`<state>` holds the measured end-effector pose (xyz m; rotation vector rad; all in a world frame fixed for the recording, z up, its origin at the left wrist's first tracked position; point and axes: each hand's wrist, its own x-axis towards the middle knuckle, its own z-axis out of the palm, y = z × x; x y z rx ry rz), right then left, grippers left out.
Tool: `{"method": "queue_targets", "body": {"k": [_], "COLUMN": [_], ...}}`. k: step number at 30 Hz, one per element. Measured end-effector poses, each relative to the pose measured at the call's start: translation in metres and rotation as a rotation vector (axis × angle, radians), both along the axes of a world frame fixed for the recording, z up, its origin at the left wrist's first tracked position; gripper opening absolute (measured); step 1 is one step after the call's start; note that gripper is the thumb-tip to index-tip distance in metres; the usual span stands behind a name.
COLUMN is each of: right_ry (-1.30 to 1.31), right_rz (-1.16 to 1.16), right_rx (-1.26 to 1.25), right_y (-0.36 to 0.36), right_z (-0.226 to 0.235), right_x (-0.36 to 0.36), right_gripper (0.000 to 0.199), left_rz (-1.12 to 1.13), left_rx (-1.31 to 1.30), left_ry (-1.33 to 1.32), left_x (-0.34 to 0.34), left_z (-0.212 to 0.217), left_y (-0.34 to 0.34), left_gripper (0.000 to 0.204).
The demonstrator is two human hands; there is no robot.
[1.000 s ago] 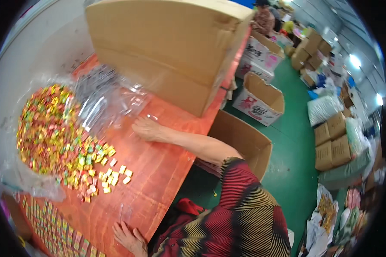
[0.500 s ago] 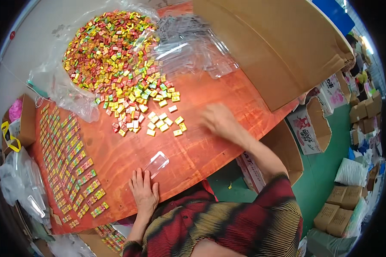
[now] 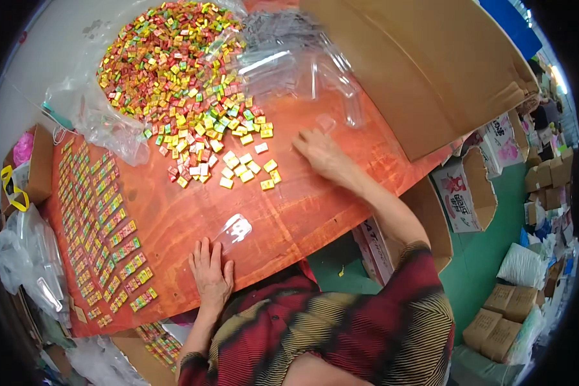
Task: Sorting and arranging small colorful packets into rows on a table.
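Observation:
My left hand (image 3: pixel 211 273) lies flat on the red-brown table (image 3: pixel 174 257) near its front edge, fingers spread and empty. Just beyond its fingertips rests a small clear plastic tray (image 3: pixel 237 229) that catches the light. Farther right, my right hand (image 3: pixel 323 154) is low over the table, its fingers curled together; whatever they may hold is hidden. A small clear plastic piece (image 3: pixel 326 122) shows right beside its knuckles. To the left of that hand are several loose small yellow boxes (image 3: pixel 267 184), spilling from a large pile of red, yellow and green boxes (image 3: pixel 167 64).
Clear plastic trays (image 3: pixel 296 71) lie stacked at the back. A big cardboard box (image 3: pixel 424 71) covers the table's far right. Rows of small boxes (image 3: pixel 103 225) fill the left side. A plastic bag (image 3: pixel 119 138) lies beside the pile. Open cartons (image 3: pixel 460 193) stand on the green floor.
My right hand has moved slightly away from me, toward the stacked clear trays, and is less blurred. My left hand stays flat by the small tray. The whole view has shifted a little.

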<state>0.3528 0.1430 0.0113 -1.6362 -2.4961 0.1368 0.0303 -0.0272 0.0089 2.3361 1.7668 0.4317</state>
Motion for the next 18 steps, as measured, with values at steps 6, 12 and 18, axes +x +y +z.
{"method": "queue_targets", "body": {"k": [6,12,18], "right_ry": [-0.018,-0.042,0.049], "right_rz": [0.046,0.082,0.056], "right_rx": [0.297,0.407,0.284], "right_y": [0.007,-0.001,-0.022], "right_z": [-0.008,0.006,0.003], "right_x": [0.028,0.024,0.029], "right_gripper": [0.017,0.012,0.017], "left_rz": [-0.008,-0.008,0.002], "left_rx": [-0.01,0.006,0.023], "left_ry": [0.001,0.03,0.019], "left_x": [0.004,-0.001,-0.001], "left_z": [0.003,-0.002,-0.003], "left_y": [0.005,0.002,0.002], "left_gripper": [0.039,0.035,0.035]}}
